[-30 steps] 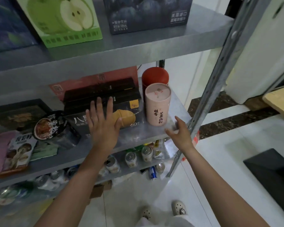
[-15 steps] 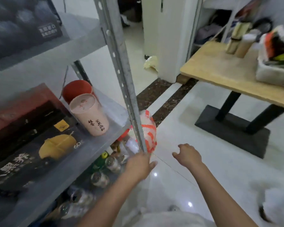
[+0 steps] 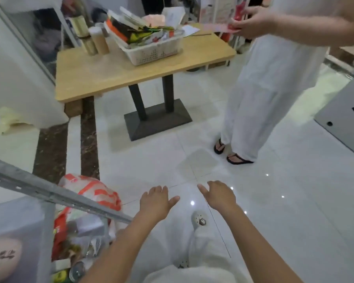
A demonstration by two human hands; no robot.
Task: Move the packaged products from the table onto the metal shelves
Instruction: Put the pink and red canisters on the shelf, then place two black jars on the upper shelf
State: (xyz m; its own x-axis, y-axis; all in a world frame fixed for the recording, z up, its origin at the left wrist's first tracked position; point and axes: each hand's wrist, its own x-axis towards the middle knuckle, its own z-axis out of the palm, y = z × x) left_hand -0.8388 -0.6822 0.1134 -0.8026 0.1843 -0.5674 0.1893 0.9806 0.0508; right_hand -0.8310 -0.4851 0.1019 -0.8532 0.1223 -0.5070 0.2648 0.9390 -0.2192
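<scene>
Left hand and right hand, loose and empty, hover well apart from the packaged products.

Left hand and right hand empty over floor, table ahead

On the table the basket stands at the far right part with packets piled in it, and two upright tubes stand just left of it. A second person stands right of the table. Nearer than the table, to its left, runs the shelf frame, with a bag between them.
</scene>
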